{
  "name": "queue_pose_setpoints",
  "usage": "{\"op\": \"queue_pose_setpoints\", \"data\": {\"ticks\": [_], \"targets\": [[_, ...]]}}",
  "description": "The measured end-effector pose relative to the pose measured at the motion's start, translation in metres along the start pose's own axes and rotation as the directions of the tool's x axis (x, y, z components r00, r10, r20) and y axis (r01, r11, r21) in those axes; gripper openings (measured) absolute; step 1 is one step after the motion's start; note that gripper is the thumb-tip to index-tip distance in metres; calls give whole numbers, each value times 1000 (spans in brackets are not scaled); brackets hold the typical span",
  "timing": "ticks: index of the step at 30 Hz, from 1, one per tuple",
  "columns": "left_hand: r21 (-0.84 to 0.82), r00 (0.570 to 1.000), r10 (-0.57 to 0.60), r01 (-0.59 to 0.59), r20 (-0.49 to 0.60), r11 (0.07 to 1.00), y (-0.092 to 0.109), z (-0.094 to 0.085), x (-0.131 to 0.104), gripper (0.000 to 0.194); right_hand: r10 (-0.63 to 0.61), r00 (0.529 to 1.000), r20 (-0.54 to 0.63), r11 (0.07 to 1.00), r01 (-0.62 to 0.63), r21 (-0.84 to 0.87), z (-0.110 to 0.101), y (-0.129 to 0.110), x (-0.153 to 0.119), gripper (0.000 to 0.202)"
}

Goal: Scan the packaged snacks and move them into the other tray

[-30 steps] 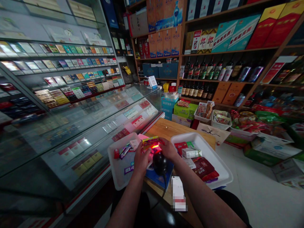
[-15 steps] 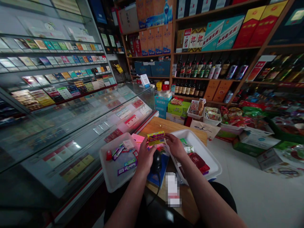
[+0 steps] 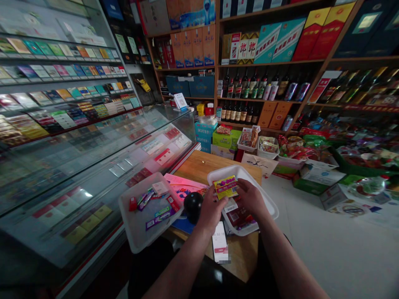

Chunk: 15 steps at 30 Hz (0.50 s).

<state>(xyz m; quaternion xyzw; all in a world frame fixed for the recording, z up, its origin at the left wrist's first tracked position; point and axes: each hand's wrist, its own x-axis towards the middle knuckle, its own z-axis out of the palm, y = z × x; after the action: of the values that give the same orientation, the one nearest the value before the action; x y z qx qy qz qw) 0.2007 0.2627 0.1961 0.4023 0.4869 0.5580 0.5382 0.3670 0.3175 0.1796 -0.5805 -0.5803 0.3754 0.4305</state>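
Note:
A small yellow and purple packet is held up between my two hands, over the left part of the right-hand white tray. My left hand grips its lower left side, thumb on the front. My right hand pinches its right edge. Under the hands, the tray holds a dark red packet and other packs. To the left, another white tray contains a purple pack, a small red item and several sticks. A round black object stands between the trays.
A phone lies near the front edge of the wooden table. Pink printed paper is behind the black object. A glass counter runs along the left; shelves of bottles and boxes stand behind, with goods on the floor at right.
Both hands and the packet have moved right, from between the trays to over the right tray. The packet's broad face now shows. The view has shifted slightly.

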Motion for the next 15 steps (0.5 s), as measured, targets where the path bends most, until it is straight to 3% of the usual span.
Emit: {"op": "queue_pose_setpoints", "data": {"ticks": [8, 15], "targets": [[-159, 957, -153, 196, 246, 968, -24, 39, -42, 57, 112, 981, -157, 978, -137, -159, -53, 40, -33, 43], [-193, 923, -187, 262, 336, 945, -38, 56, -61, 60, 175, 967, -183, 957, -211, -199, -71, 69, -60, 46]]}}
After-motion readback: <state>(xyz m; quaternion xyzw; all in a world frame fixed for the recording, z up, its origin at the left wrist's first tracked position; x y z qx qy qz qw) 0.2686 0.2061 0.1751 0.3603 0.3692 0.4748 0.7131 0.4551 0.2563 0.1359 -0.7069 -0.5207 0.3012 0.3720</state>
